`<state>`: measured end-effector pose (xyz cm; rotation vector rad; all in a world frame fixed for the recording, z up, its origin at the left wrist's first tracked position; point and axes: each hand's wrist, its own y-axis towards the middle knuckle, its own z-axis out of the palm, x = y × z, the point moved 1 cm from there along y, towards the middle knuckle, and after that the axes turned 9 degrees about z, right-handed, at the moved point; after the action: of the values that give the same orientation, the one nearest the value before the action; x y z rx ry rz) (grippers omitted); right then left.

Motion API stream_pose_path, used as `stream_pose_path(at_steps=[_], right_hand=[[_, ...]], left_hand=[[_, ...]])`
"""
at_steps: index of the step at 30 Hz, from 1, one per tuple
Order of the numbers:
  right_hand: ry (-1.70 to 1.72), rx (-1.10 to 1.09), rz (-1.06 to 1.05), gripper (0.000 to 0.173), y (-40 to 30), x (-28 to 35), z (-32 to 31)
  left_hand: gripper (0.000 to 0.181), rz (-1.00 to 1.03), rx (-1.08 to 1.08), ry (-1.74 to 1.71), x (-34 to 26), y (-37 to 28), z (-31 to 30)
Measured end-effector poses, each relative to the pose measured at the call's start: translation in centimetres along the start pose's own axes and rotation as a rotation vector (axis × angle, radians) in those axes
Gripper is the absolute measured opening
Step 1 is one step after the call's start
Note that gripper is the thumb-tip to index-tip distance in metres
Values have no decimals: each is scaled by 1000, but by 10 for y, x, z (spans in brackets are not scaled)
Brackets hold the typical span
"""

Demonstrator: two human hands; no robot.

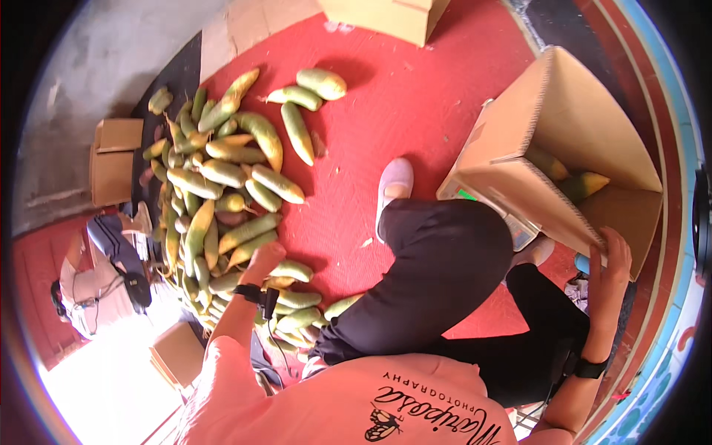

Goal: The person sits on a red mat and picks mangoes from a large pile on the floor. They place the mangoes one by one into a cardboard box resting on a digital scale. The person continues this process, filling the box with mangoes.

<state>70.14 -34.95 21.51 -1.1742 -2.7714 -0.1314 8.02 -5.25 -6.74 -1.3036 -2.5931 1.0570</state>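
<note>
My left hand [268,259] reaches over a large pile of green radishes [222,172], close to several at the pile's right edge; its fingers are partly hidden, so a grip cannot be made out. My right hand [612,253] rests at the near edge of an open cardboard box [598,111], its fingers over the rim of a flap. Inside the box lie a few green radishes [581,186] with yellowish ends. The box stands on a digital scale [517,231] with a lit green display.
Red carpet [345,222] covers the floor, with three loose radishes [297,133] beyond the pile. Another cardboard box [384,19] stands at the top. Folded cartons [117,161] lean at the left wall, and a co-worker [105,278] is at the far left. A tiled edge [676,222] runs along the right.
</note>
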Motion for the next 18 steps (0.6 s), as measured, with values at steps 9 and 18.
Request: stream_pose_path(at_steps=[9, 18], right_hand=[[-169, -75, -55, 39, -5, -5, 3], [-355, -210, -91, 35, -34, -20, -45]], left_hand=[[40, -251, 239, -303, -112, -82, 108], [54, -65, 181, -243, -165, -61, 152]])
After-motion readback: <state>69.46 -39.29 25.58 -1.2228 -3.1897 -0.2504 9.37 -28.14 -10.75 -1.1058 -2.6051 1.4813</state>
